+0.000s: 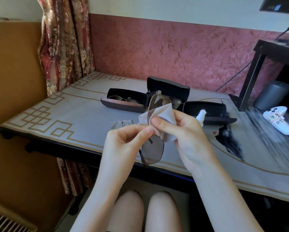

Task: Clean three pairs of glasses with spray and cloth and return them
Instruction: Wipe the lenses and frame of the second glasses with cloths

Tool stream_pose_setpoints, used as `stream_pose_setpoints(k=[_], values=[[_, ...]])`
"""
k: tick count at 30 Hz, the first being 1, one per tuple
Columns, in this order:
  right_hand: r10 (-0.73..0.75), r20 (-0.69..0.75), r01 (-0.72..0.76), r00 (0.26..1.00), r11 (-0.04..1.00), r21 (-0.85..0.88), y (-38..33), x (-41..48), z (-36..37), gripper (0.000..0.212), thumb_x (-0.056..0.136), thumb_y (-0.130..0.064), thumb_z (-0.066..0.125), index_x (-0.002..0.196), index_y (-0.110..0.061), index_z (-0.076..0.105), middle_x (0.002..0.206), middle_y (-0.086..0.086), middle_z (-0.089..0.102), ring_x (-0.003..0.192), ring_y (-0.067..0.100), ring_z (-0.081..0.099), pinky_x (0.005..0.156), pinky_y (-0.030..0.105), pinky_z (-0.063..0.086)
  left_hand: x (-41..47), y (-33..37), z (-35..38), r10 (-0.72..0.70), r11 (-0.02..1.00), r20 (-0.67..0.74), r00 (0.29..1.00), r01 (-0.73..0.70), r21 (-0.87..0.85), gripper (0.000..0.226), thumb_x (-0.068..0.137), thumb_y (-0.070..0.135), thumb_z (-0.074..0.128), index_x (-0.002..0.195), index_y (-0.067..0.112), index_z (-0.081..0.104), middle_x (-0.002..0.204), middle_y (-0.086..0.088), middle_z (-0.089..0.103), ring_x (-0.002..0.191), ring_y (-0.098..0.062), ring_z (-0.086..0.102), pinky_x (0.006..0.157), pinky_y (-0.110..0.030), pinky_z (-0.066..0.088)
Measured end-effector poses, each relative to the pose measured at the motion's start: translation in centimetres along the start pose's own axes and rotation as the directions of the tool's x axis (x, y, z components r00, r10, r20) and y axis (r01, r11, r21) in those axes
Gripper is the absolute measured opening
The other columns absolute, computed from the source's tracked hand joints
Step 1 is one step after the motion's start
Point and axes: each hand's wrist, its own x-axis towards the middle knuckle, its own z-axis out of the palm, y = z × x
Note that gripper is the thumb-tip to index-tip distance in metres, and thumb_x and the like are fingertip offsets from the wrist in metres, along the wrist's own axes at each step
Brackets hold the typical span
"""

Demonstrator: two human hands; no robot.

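Note:
I hold a pair of tinted glasses upright over the table's front edge. My left hand pinches the frame near its middle. My right hand pinches a grey cloth around the upper lens. Three dark cases stand open behind: the left case holds a pair of glasses, the middle case and the right case show no glasses. A white spray bottle stands behind my right hand, partly hidden.
A second grey cloth lies flat on the table mat. A white controller with labels rests at the right, beside a dark shelf and a grey cylinder. A curtain hangs at the back left.

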Motion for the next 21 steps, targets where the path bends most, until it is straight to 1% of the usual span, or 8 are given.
stream_pose_setpoints(k=[2,5,8,11,13,15,18,21], values=[[0.0,-0.038,0.0,0.999,1.0,0.004,-0.3,0.3,0.3,0.034,0.065,-0.025,0.074,0.092,-0.005,0.072,0.08,0.005,0.07,0.08,0.014,0.065,0.076,0.019,0.049,0.0,0.0,0.0,0.001,1.0,0.002,1.0,-0.001,0.001,0.023,0.078,0.026,0.063,0.09,0.012,0.077,0.086,0.001,0.077,0.091,-0.01,0.071,0.079,-0.014,0.052],[-0.013,-0.078,0.014,0.997,1.0,0.021,-0.8,0.9,0.6,0.022,0.074,-0.018,0.075,0.091,-0.004,0.072,0.077,0.005,0.07,0.073,0.008,0.063,0.07,0.011,0.048,-0.1,0.2,0.0,-0.005,1.0,0.002,1.0,0.005,-0.003,0.018,0.077,0.028,0.063,0.084,0.017,0.077,0.084,0.006,0.077,0.09,-0.004,0.07,0.08,-0.012,0.051],[-0.02,-0.107,0.024,0.994,0.999,0.031,-1.1,1.4,0.8,0.024,0.078,-0.018,0.074,0.096,-0.003,0.074,0.088,0.011,0.073,0.081,0.01,0.064,0.083,0.019,0.047,-0.2,0.4,-0.1,-0.004,1.0,0.004,1.0,0.004,0.003,0.017,0.08,0.027,0.064,0.083,0.018,0.077,0.085,0.009,0.077,0.092,-0.001,0.07,0.083,-0.011,0.05],[-0.029,-0.145,0.035,0.989,0.998,0.042,-1.5,1.9,1.0,0.021,0.077,-0.022,0.074,0.091,-0.007,0.075,0.081,0.002,0.069,0.081,0.011,0.06,0.092,0.03,0.045,-0.3,0.4,-0.2,-0.003,1.0,-0.002,1.0,0.003,0.006,0.015,0.081,0.026,0.064,0.082,0.019,0.078,0.085,0.01,0.077,0.092,0.0,0.069,0.082,-0.01,0.049],[-0.028,-0.171,0.039,0.985,0.998,0.056,-1.6,2.1,1.2,0.022,0.076,-0.026,0.075,0.088,-0.007,0.075,0.081,0.002,0.068,0.083,0.014,0.059,0.101,0.038,0.043,-0.3,0.3,-0.2,-0.001,1.0,-0.005,1.0,0.001,0.007,0.015,0.081,0.025,0.064,0.082,0.019,0.078,0.085,0.01,0.077,0.093,0.0,0.069,0.081,-0.009,0.048],[-0.023,-0.19,0.037,0.981,0.997,0.07,-1.6,2.1,1.2,0.02,0.078,-0.027,0.074,0.084,-0.008,0.075,0.081,0.004,0.068,0.085,0.014,0.059,0.105,0.041,0.041,-0.4,0.3,-0.1,-0.002,1.0,-0.011,1.0,0.002,-0.001,0.016,0.081,0.026,0.063,0.082,0.018,0.077,0.085,0.01,0.077,0.092,0.0,0.069,0.081,-0.009,0.048],[-0.023,-0.214,0.043,0.977,0.995,0.09,-1.2,2.1,1.1,0.031,0.084,-0.028,0.07,0.087,0.003,0.071,0.083,0.009,0.063,0.088,0.017,0.058,0.112,0.046,0.035,-0.4,0.2,-0.1,0.008,1.0,-0.028,1.0,-0.008,-0.002,0.017,0.078,0.029,0.063,0.081,0.02,0.077,0.084,0.01,0.077,0.09,0.0,0.069,0.08,-0.01,0.049],[-0.028,-0.234,0.053,0.972,0.993,0.104,-0.9,2.1,1.0,0.04,0.089,-0.029,0.066,0.091,0.011,0.066,0.083,0.011,0.062,0.092,0.018,0.058,0.113,0.045,0.034,-0.4,0.1,0.0,0.013,1.0,-0.047,0.999,-0.013,0.005,0.016,0.077,0.03,0.063,0.08,0.022,0.077,0.083,0.01,0.076,0.089,-0.001,0.07,0.082,-0.013,0.051]])
